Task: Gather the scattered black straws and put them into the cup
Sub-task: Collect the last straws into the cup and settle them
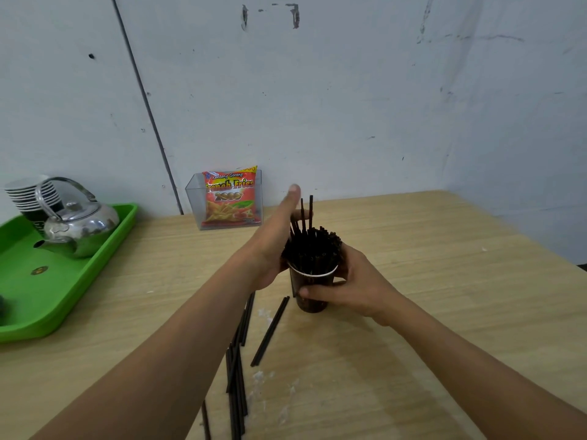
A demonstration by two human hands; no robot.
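A dark paper cup point(311, 292) with a white rim stands on the wooden table, packed with a bundle of black straws point(313, 246) standing upright. My right hand point(352, 285) is wrapped around the cup's side. My left hand point(279, 233) lies flat against the left side of the bundle, fingers stretched out, with a few straws poking up past its fingertips. Several loose black straws point(236, 369) lie on the table in front of the cup, partly under my left forearm. One pair of straws point(270, 331) lies slanted just left of the cup's base.
A green tray point(38, 296) at the left holds a steel kettle point(79, 227) and a stack of cups point(31, 193). A clear box with a French fries snack bag point(230, 198) stands against the white wall behind the cup.
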